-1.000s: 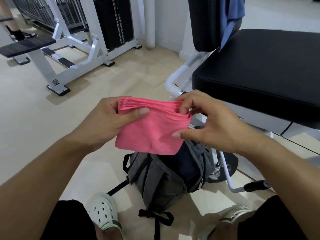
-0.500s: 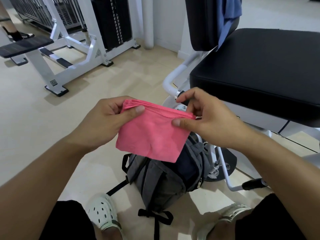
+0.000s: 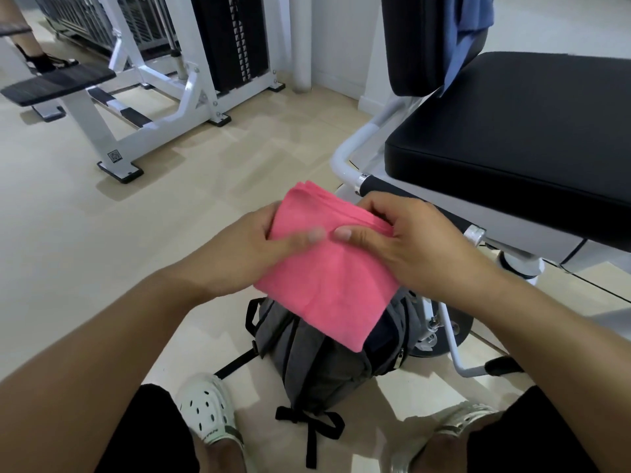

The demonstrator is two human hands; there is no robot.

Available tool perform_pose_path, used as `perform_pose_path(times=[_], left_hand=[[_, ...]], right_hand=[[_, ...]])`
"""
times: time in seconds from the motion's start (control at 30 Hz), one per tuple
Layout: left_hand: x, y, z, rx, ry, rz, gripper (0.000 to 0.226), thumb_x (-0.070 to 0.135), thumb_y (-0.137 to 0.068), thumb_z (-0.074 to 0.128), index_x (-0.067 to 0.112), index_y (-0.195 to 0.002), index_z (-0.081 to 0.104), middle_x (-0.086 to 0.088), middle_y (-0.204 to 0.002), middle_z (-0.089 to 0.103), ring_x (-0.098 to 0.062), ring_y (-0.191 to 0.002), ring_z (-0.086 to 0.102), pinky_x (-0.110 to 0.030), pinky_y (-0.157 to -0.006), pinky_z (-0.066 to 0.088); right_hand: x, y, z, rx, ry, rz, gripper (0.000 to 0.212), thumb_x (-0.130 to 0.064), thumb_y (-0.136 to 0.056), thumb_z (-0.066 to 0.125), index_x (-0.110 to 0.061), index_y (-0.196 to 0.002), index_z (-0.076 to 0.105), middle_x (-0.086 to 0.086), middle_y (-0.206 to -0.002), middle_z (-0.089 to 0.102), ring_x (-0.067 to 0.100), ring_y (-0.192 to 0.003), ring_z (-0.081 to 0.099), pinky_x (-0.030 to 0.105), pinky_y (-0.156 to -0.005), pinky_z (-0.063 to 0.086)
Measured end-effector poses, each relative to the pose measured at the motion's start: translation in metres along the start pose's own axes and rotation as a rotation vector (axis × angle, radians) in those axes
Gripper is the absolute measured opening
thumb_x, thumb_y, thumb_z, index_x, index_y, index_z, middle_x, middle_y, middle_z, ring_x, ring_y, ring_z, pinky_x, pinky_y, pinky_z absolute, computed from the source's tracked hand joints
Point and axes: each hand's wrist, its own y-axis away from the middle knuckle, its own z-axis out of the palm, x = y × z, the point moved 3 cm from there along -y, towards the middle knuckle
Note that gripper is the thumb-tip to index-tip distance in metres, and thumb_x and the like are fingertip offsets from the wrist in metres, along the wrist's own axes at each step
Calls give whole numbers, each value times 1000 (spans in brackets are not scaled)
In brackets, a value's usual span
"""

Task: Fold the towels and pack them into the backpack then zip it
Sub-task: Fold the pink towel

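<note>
holding the pink towel (image 3: 327,278) in the air above the grey backpack (image 3: 317,373), i have bare floor (image 3: 68,233) open to my left, while the black seat pad (image 3: 529,138) and its white frame (image 3: 345,158) crowd the right. my left hand (image 3: 249,247) pinches the towel's left side, thumb on top, and my right hand (image 3: 406,244) pinches its upper right edge. the towel is folded into a thick square, layered edges showing at the top. the backpack stands between my white clogs (image 3: 211,411), its top hidden behind the towel.
</note>
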Motion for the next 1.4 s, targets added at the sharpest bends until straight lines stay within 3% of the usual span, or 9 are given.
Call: perform_pose_path(times=[0.1,0.4,0.53,0.7,0.87,1.0,1.1,1.3,1.4], left_hand=[[-1,0,-2,-39,14,-2,30,31,-79,78,25,-108,74,14,-100,79,-3,-94,75,-14,-77,56],[-8,3,10,-162,302,-204,35,30,-98,60,7,-123,69,-8,-117,76,-24,-110,72,-42,-96,58],[-11,4,16,-135,445,-335,30,21,-100,58,6,-125,67,-12,-116,76,-21,-92,76,-37,-67,64],[-10,0,19,-93,722,-470,31,-2,-96,47,-9,-121,64,-23,-115,73,-24,-83,77,-31,-61,64],[-6,-2,15,-182,971,-505,37,-1,-87,38,-15,-99,70,-31,-111,71,-40,-91,75,-36,-77,63],[-4,-1,8,-336,1109,-458,47,9,-87,45,-16,-125,58,-34,-135,58,-48,-123,61,-41,-97,55],[-2,0,8,-459,1166,-383,60,12,-90,66,-11,-142,46,-35,-143,50,-52,-130,52,-41,-101,54],[-11,-1,3,-139,105,-18,82,24,-57,95,27,-130,57,5,-123,71,-15,-115,68,-25,-90,58],[-11,-1,3,-102,32,87,84,37,-52,96,34,-127,59,11,-117,71,-8,-111,68,-27,-92,57]], right_hand=[[1,0,-8,-18,-59,21,39,-67,-81,63,-29,-88,63,-12,-79,70,2,-66,67,21,-53,51],[7,0,2,33,61,51,35,-51,-73,86,-34,-94,64,-17,-80,70,-4,-74,64,17,-60,49],[5,2,9,24,282,44,42,-50,-75,81,-38,-110,60,-19,-97,70,12,-95,66,37,-81,53],[-5,11,21,-25,546,-13,36,-38,-91,62,-39,-126,51,-14,-110,68,22,-105,62,33,-70,33],[-13,18,23,-175,345,-53,64,-65,-79,13,-31,-117,53,-11,-98,62,22,-91,61,40,-74,48],[-9,19,18,-257,326,-37,32,-65,-95,38,-40,-113,45,-18,-105,56,10,-95,56,38,-83,49],[-5,17,18,-239,429,-70,59,-65,-82,67,-44,-131,41,-24,-115,53,5,-102,53,30,-78,40],[2,11,20,-168,269,-148,33,-33,-90,64,-41,-122,58,-22,-91,59,6,-85,56,30,-71,46],[5,11,21,-226,181,-128,35,-21,-88,61,-39,-118,62,-17,-90,68,6,-85,62,38,-73,55]])
